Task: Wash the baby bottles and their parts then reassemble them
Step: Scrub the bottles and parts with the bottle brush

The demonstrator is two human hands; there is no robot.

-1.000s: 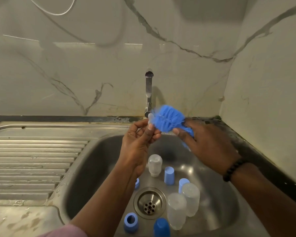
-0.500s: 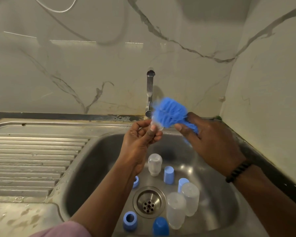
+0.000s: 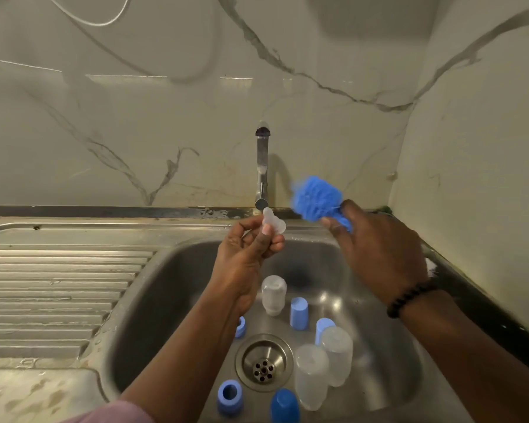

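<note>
My left hand [image 3: 251,251] pinches a clear silicone teat [image 3: 272,222] above the sink, just under the tap spout. My right hand [image 3: 379,251] grips a blue bottle brush [image 3: 316,198], its bristle head held to the right of the teat and apart from it. Down in the sink basin [image 3: 165,300] stand three clear bottles upside down [image 3: 274,294] [image 3: 336,355] [image 3: 310,381]. Around them lie blue caps [image 3: 299,312] [image 3: 285,406] and blue screw rings [image 3: 229,393] [image 3: 240,326].
The steel tap [image 3: 261,169] rises from the back rim against a marble wall. A ribbed draining board [image 3: 58,294] lies to the left. The drain strainer [image 3: 263,363] sits mid-basin. A wall closes in on the right side.
The brush has pulled away to the right from the teat, which is now uncovered in my left hand. My left hand stays in place.
</note>
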